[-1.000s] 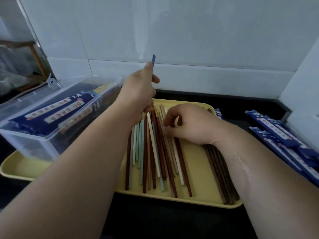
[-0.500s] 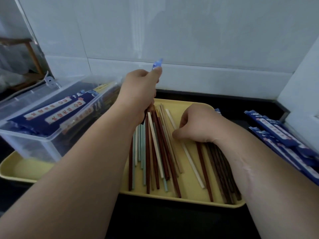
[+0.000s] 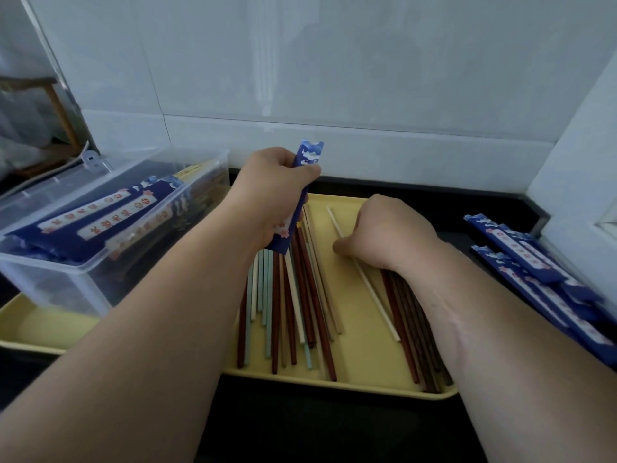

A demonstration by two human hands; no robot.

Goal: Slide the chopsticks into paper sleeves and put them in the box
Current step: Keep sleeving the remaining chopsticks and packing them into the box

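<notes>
My left hand [image 3: 267, 192] grips a blue paper sleeve [image 3: 307, 157], held upright over the yellow tray [image 3: 367, 379]. Several loose chopsticks [image 3: 290, 305] in brown, cream and pale blue lie in a pile on the tray below it. My right hand [image 3: 384, 232] rests knuckles-up on the tray, its fingers curled down onto a cream chopstick [image 3: 370, 289] that lies apart from the pile; whether it pinches it is hidden. Dark brown chopsticks [image 3: 414, 325] lie under my right wrist. The clear plastic box [image 3: 83, 272] at the left holds sleeved pairs.
A stack of blue paper sleeves [image 3: 534, 272] lies on the dark counter at the right. The white tiled wall rises close behind the tray. A wooden stand [image 3: 50, 105] is at the far left. The box sits on the tray's left part.
My left hand turned the sleeve so its flat blue face shows. My right hand dragged a cream chopstick out of the pile, toward the right side of the tray.
</notes>
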